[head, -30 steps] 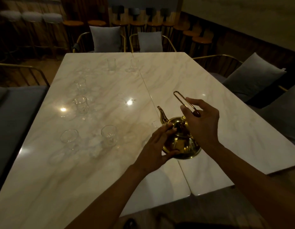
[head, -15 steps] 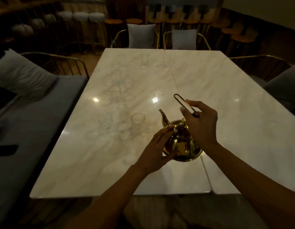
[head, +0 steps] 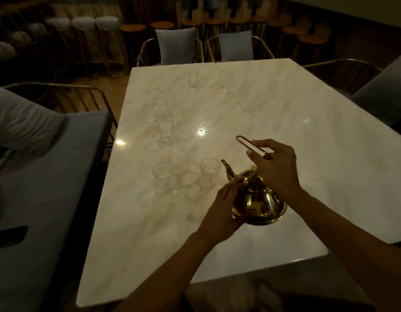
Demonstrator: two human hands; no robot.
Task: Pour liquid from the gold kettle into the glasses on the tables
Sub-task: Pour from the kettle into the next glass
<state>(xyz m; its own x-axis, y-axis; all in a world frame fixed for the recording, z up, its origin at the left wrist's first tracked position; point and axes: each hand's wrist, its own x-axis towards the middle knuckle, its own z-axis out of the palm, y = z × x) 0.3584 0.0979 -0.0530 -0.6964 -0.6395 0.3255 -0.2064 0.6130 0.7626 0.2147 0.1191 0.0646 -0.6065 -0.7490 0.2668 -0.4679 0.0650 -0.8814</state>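
Observation:
The gold kettle (head: 259, 199) is held just above the white marble table (head: 296, 136), its spout pointing left toward the nearest clear glass (head: 210, 170). My right hand (head: 276, 170) grips the kettle's thin wire handle from above. My left hand (head: 226, 208) cups the kettle's left side, thumb under its belly. A second glass (head: 163, 173) stands to the left of the nearest one. A third glass (head: 165, 132) and several more stand farther back along the left half of the table. Whether the glasses hold liquid is not visible.
A grey cushioned bench (head: 44, 199) with a pillow (head: 19, 122) runs along the table's left side, a dark flat object (head: 9, 236) lying on it. Chairs with grey cushions (head: 176, 46) stand at the far end and right. Bar stools (head: 107, 21) line the back.
The view has swung left and closer, so the glasses sit nearer the kettle's spout. Both hands keep the same hold on the kettle.

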